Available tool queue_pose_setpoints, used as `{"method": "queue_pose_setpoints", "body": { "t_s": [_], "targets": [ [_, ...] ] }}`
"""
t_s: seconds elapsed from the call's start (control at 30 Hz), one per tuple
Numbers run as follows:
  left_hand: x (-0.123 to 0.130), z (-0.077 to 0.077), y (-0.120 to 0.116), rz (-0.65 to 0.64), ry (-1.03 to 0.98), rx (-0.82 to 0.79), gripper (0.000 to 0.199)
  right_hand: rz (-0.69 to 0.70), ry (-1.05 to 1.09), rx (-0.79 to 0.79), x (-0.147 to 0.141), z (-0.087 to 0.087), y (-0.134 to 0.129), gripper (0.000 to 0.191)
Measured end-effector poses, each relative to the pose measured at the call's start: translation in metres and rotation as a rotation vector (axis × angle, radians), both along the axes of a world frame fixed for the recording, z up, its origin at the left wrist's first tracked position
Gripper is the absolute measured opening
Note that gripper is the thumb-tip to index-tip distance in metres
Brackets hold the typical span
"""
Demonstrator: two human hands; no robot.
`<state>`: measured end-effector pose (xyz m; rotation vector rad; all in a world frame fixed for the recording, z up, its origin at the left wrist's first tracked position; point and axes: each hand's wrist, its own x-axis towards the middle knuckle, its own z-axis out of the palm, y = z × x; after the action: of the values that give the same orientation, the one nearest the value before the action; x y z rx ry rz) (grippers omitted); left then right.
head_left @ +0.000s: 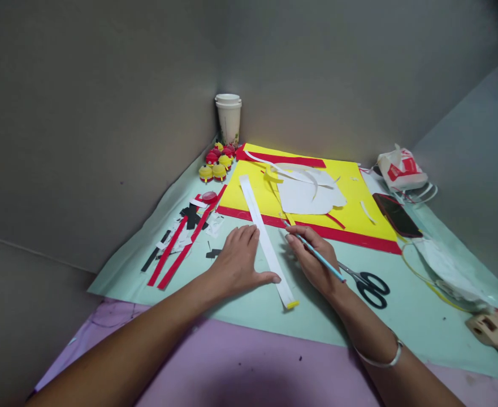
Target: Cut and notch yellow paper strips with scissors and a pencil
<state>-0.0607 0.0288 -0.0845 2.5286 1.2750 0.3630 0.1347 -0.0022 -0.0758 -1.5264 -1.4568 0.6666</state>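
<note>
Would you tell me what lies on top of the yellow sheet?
White paper cut-outs, red strips and the white strip's far end lie on the yellow sheet; anything beneath the cut-outs is hidden.

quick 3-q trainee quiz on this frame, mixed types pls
1. True or false: the left hand presses flat on the long white strip.
2. What does the right hand hold? A) scissors B) light blue pencil C) phone
3. Fill in: the scissors lie just to the ____ of the right hand.

Key: 1 true. 2 B, the light blue pencil. 3 right.
</note>
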Motion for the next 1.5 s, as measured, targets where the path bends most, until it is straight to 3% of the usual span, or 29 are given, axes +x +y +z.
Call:
{"method": "queue_pose_setpoints", "body": {
  "t_s": [0.27, 0.47, 0.67, 0.9, 1.03, 1.2, 1.37, 1.5],
  "targets": [
    [0.0, 0.003, -0.001, 0.007, -0.001, -0.016, 0.101, 0.257, -0.293, 0.131, 0.006, 0.01, -0.034, 0.029],
    [0.0, 0.002, 0.0, -0.002, 0.01, -0.004, 0.1, 0.458, -0.407, 0.135, 0.019, -0.004, -0.076, 0.042],
    [0.0, 0.0, 0.001, -0.008, 0.004, 0.007, 0.102, 0.393, -0.444, 0.17, 0.025, -0.016, -0.088, 0.044],
    [-0.001, -0.001, 0.002, 0.001, 0.019, 0.014, 0.103, 0.161, -0.446, 0.28, 0.038, -0.006, -0.083, 0.029],
    [0.0, -0.001, 0.002, 0.002, 0.034, 0.016, 0.104, 0.141, -0.48, 0.29, 0.041, -0.003, -0.078, 0.026],
    [0.0, 0.001, 0.001, 0.007, 0.033, 0.001, 0.106, -0.007, -0.587, 0.229, 0.045, -0.01, -0.063, 0.026],
    [0.0, 0.003, 0.0, 0.009, 0.035, -0.023, 0.105, 0.032, -0.631, 0.226, 0.046, -0.025, -0.058, 0.026],
    [0.0, 0.003, -0.001, 0.016, 0.008, -0.032, 0.103, 0.067, -0.668, 0.209, 0.044, -0.026, -0.062, 0.025]
  ]
}}
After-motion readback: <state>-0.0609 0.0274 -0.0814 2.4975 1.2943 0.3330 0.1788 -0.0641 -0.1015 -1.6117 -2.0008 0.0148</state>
